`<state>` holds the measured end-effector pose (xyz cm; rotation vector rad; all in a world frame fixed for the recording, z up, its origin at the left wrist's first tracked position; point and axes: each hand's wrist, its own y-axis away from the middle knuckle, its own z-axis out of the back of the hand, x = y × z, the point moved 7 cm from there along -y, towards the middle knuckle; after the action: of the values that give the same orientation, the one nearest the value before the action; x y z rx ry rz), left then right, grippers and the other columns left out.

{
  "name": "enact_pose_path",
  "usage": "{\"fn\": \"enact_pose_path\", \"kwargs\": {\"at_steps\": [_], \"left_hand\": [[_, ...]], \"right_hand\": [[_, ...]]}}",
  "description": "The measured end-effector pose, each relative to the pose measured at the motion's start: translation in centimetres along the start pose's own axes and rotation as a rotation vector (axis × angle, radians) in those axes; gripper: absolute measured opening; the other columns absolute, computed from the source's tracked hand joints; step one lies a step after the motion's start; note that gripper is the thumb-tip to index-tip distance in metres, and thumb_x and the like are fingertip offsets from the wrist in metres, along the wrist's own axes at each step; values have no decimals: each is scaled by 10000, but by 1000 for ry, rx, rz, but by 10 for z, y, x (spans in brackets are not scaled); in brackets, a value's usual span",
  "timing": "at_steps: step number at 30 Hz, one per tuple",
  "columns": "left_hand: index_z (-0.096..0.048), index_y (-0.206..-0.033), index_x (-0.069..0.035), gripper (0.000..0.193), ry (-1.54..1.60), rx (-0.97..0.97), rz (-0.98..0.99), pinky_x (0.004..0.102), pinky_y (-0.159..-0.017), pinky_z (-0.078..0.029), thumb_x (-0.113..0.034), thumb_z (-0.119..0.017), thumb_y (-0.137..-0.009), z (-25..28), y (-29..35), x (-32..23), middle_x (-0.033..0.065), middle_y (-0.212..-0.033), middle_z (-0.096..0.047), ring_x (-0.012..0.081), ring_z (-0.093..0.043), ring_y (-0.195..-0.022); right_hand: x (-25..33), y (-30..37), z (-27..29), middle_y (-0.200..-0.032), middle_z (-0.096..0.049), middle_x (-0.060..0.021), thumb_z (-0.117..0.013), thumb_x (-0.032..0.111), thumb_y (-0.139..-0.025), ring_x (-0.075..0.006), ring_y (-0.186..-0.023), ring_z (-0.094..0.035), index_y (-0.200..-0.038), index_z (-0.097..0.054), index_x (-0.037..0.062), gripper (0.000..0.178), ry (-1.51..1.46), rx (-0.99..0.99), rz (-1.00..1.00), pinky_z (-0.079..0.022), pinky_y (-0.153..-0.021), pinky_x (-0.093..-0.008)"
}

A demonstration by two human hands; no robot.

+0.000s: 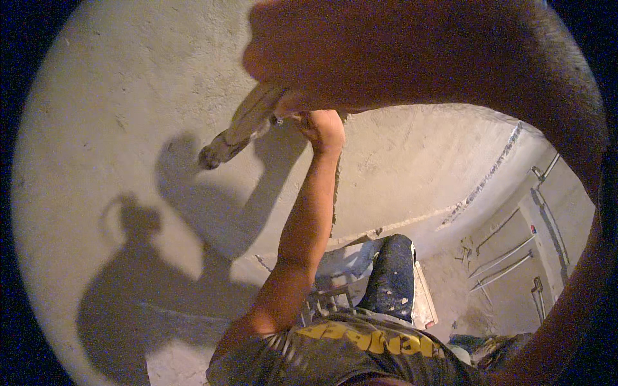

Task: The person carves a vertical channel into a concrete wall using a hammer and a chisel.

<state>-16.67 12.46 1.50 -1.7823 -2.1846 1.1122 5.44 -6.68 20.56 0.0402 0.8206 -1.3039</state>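
My right hand [286, 55] is large and dark at the top, its forearm sweeping in from the right edge. It is closed, and from beneath it a pale, plaster-dusted hand tool [248, 121] sticks out down and left, ending in a darker rounded tip against the wall. My exact grip and the tool's other end are hidden. My left hand [325, 132] is raised just below the right forearm, its fingers curled beside the tool. What those fingers hold, if anything, is covered. Both hands are close to a rough plastered wall [161, 83].
Shadows of my head and arms fall across the wall's left side. A dark rough groove [337, 193] runs down beside my left forearm. Below are my paint-spotted dark trousers [391, 276] and a pale board [425, 299]. Conduits [505, 267] run along the right side.
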Motion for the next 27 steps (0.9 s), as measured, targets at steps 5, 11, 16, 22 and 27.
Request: {"fn": "enact_pose_path", "kwargs": {"at_steps": [5,11,16,22,27], "left_hand": [[-441,-769,-53,225,76,-15,35,364,-772,-426,-130,-612,-894,5,3,-43,50,-726,-508,193,-488,-713],[-531,-1291,5,404,-622,97,-324,429,-1054,-378,-204,-579,-949,35,5,-15,155,-1281,-568,292,-525,-1192],[-609,-1162,-3,301,-187,-33,83,469,-1047,-380,-125,-602,-887,29,7,-30,190,-1233,-615,355,-524,-1204],[-396,-1395,-50,519,-209,90,-71,459,-1075,-356,-236,-575,-944,38,17,8,159,-1391,-494,311,-493,-1246],[-324,-1434,-33,563,175,-30,42,453,-1068,-365,-209,-563,-955,44,24,49,167,-1410,-460,298,-471,-1263]], "right_hand": [[6,-9,-5,-646,-527,-114,-621,424,-915,-226,-601,-548,-989,-565,3,431,-34,-20,85,-454,-548,-366],[13,-15,-1,-642,-541,-116,-628,411,-912,-240,-604,-572,-984,-569,10,412,-13,-12,130,-467,-552,-374],[13,-25,3,-639,-553,-117,-633,401,-909,-251,-607,-591,-979,-572,15,397,-37,-31,181,-477,-556,-380],[18,-30,0,-636,-568,-119,-639,388,-907,-264,-611,-615,-974,-576,22,378,12,-19,217,-490,-560,-387],[26,-24,9,-633,-580,-120,-645,378,-904,-276,-614,-634,-969,-579,28,362,1,-29,217,-501,-563,-394]]}}
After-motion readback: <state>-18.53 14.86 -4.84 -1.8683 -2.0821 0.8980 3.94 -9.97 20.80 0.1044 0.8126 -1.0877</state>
